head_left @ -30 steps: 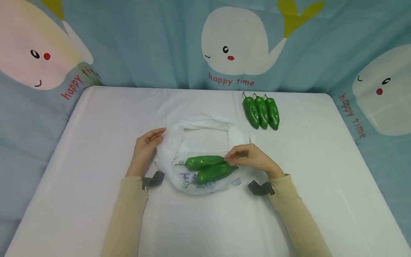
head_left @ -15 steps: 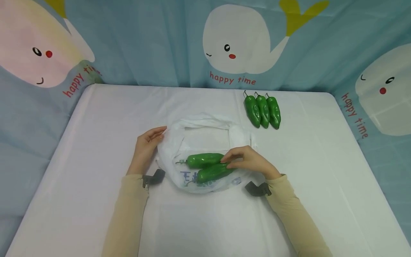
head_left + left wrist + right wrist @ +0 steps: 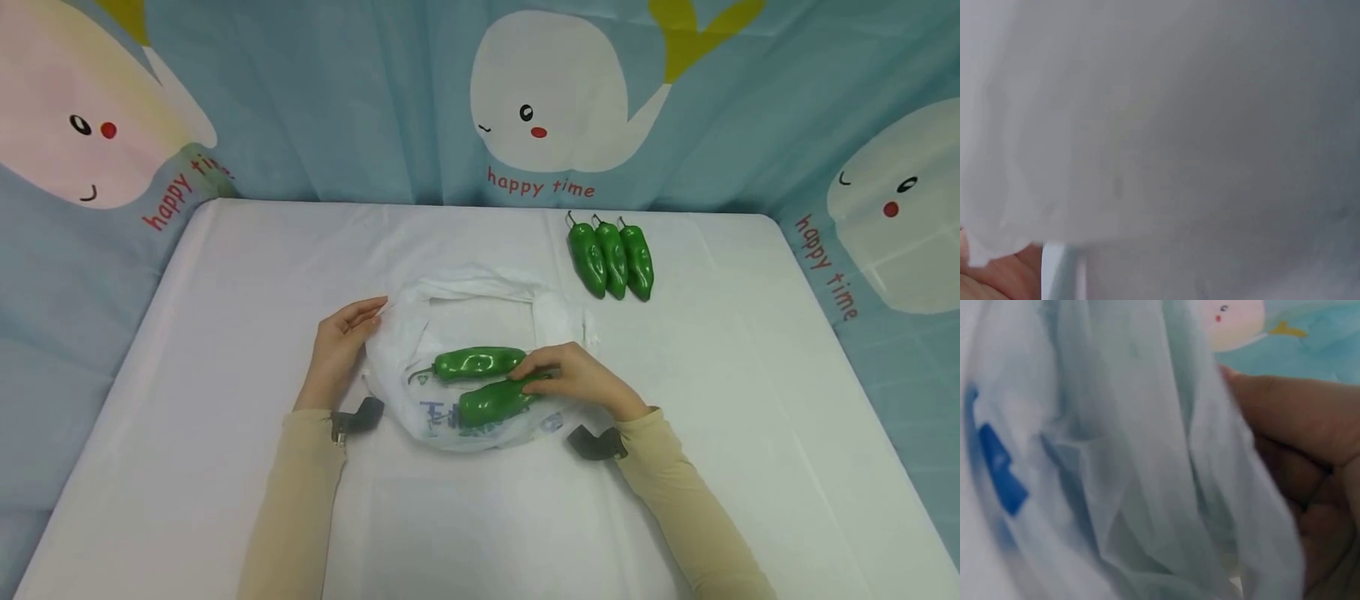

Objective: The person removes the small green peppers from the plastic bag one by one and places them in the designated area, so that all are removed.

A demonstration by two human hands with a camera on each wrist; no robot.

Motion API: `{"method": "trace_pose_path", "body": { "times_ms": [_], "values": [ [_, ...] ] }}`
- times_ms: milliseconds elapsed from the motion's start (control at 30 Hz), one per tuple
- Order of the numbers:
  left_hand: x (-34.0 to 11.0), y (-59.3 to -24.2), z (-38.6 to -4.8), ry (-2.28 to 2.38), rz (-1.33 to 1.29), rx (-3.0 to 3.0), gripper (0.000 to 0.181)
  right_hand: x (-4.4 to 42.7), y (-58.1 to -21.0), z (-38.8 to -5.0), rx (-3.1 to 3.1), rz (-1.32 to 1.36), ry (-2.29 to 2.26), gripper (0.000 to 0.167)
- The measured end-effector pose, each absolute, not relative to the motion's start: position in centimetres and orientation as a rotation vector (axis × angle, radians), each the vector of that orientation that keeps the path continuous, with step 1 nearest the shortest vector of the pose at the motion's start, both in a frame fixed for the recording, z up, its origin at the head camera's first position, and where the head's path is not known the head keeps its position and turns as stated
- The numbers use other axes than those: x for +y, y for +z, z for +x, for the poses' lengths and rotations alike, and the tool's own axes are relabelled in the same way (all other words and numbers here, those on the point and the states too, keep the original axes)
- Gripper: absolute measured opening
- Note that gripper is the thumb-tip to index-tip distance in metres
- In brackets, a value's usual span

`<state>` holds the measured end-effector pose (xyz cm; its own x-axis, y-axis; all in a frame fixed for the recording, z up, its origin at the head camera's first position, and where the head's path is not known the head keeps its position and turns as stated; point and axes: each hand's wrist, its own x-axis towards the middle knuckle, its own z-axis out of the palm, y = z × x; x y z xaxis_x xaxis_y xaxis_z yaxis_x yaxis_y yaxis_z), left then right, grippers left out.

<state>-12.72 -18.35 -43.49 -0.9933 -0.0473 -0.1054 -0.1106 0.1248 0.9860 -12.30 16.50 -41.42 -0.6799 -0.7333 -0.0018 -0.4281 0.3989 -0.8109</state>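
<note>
A white plastic bag lies spread with its mouth up in the head view. My left hand pinches its left side; the bag fills most of the left wrist view. Inside the mouth are two green peppers. The nearer green pepper has its right end gripped between the fingers and thumb of my right hand. Behind it lies the farther green pepper, stem to the left, its right tip close to my right fingers. In the right wrist view the bag hides the peppers and my fingertips.
Three more green peppers lie side by side at the back of the white table, right of the bag. A blue curtain with whale prints hangs behind and beside the table.
My right hand has shifted slightly left and closed on the nearer pepper's right end. The farther pepper has moved away a little, opening a gap between the two. My left hand stays put.
</note>
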Motion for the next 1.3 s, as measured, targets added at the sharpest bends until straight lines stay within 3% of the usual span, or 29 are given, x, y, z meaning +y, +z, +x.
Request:
{"method": "trace_pose_path", "body": {
  "times_ms": [167,467,1300],
  "values": [
    [-18.30,-43.49,-12.67,2.036,-0.171,2.318,0.036,16.61,-41.55,-12.29,2.328,-1.011,-1.145,0.017],
    [-18.40,-43.30,-12.61,2.042,-0.166,2.315,0.036,16.44,-41.19,-11.94,2.235,-1.088,-1.126,0.033],
    [-18.31,-43.53,-12.68,2.020,-0.181,2.321,0.036,17.07,-41.57,-12.08,2.253,-1.111,-1.168,0.035]
  ]
}}
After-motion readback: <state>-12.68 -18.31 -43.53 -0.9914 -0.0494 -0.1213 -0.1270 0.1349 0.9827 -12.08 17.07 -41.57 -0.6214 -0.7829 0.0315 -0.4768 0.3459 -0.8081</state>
